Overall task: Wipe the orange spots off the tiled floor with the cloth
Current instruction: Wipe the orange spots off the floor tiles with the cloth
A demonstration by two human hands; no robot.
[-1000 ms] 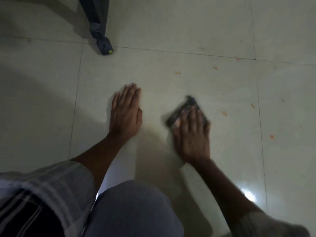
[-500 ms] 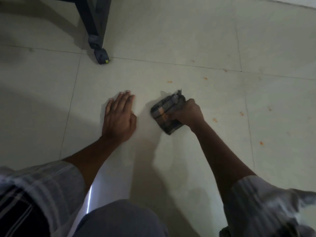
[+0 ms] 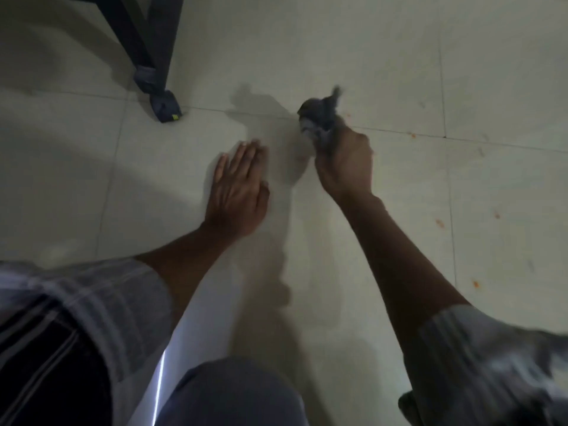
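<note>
My right hand (image 3: 344, 161) grips a dark grey bunched cloth (image 3: 319, 116), held out at arm's length over a grout line of the pale tiled floor (image 3: 399, 72). Whether the cloth touches the tile I cannot tell; the picture is blurred. My left hand (image 3: 238, 192) lies flat on the floor with fingers together, palm down, to the left of the right hand. Small orange spots dot the tiles on the right: one just right of the cloth (image 3: 348, 115), one on the grout line (image 3: 413, 135), a pair (image 3: 439, 222) and a lower one (image 3: 476, 283).
A dark furniture leg (image 3: 144, 47) with a capped foot (image 3: 166, 107) stands at the upper left. My knee (image 3: 233, 392) and striped sleeves fill the bottom of the view. A bright strip of light lies on the floor beside the knee.
My right hand has carried the cloth forward, away from me, up to the grout line. The left hand stays flat in the same spot. The view has shifted forward.
</note>
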